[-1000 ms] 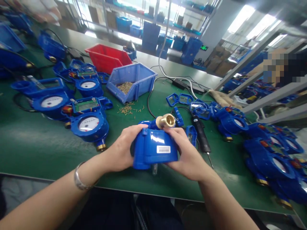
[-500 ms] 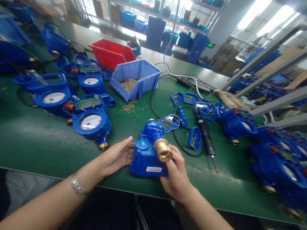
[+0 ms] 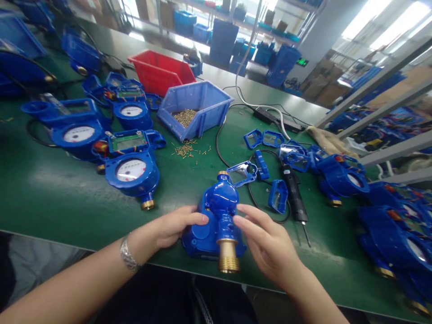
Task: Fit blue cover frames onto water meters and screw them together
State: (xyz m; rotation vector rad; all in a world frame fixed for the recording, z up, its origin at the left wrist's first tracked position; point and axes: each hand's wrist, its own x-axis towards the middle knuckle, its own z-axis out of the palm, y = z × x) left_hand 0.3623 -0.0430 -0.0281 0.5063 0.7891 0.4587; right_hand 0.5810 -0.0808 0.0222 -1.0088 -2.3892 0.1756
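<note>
A blue water meter with a brass threaded end lies face down near the table's front edge. My left hand grips its left side, the thumb on top of the housing and the other fingers mostly hidden behind it. On the right side, my right hand has its fingers apart, their tips at the blue pipe body. Just behind the meter is a clear-windowed blue frame. A black electric screwdriver lies to the right.
Blue meters with dials stand at the left, others at the right. Behind are a blue bin of brass screws, loose screws and a red bin. Small blue covers and cables lie by the screwdriver. Metal bars cross the right.
The meter has tipped, so its brass end now points toward me and its label is out of sight. My left hand has closed on it; my right hand has loosened and spread its fingers.
</note>
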